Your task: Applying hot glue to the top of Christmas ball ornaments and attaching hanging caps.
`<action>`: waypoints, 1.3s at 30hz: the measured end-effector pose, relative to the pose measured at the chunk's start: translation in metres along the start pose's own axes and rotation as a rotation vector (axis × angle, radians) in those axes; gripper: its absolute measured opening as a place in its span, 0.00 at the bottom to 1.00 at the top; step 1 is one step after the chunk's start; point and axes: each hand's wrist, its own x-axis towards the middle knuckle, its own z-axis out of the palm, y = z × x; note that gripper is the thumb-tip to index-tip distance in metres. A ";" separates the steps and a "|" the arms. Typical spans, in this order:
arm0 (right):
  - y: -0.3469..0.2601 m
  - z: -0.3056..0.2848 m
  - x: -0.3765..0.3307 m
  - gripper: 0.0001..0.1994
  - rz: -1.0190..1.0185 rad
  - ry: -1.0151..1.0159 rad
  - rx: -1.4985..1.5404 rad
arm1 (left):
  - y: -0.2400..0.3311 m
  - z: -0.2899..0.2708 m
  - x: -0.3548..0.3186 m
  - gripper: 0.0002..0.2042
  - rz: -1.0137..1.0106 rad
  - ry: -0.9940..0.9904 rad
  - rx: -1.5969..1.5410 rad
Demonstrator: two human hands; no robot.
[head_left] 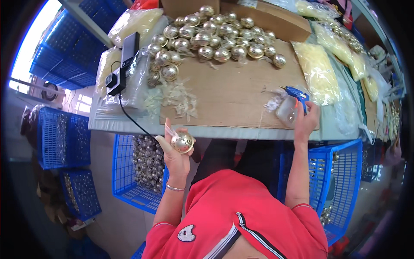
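Note:
In my left hand (173, 162), a shiny gold ball ornament (183, 143) is held just off the front edge of the table. A pale, thin translucent piece (172, 131) stands out from the ball beside my raised fingers. My right hand (306, 124) is closed around a blue glue gun (297, 93), whose tip points to the left. Below the gun's nozzle is a small translucent container (286, 112), with whitish clear scraps (273, 103) next to it. Loose feather-like pale pieces (180, 99) lie on the left of the cardboard sheet (228, 93).
Many gold balls (215, 39) are heaped at the back of the table against cardboard boxes (267, 21). A black power strip (117, 82) with a cord sits at the left. Bags of cream pieces (317, 71) lie at right. Blue crates (138, 196) of balls stand below the table.

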 end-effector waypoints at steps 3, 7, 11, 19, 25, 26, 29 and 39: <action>-0.066 0.022 -0.028 0.04 0.025 -0.374 0.404 | 0.007 -0.016 -0.007 0.38 0.012 0.012 0.027; -0.146 0.067 -0.074 0.06 -0.226 -0.684 0.656 | 0.011 -0.019 -0.006 0.38 0.019 0.020 0.010; -0.181 0.095 -0.083 0.09 -0.422 -0.728 0.679 | 0.010 -0.018 -0.008 0.38 0.013 0.015 -0.010; -0.123 0.082 -0.057 0.08 -0.351 -0.647 0.478 | 0.006 -0.026 -0.001 0.37 -0.002 -0.002 -0.036; -0.126 0.076 -0.039 0.08 -0.106 -0.852 0.643 | -0.002 -0.019 0.002 0.37 -0.022 -0.026 -0.042; -0.133 0.083 -0.038 0.08 -0.308 -0.830 0.675 | -0.002 -0.017 0.002 0.36 -0.027 -0.029 -0.044; -0.159 0.104 -0.050 0.08 -0.404 -0.891 0.697 | -0.004 -0.013 -0.001 0.36 -0.030 -0.031 -0.021; -0.146 0.103 -0.042 0.06 0.058 -1.116 0.790 | 0.002 -0.020 -0.002 0.36 -0.023 -0.018 -0.009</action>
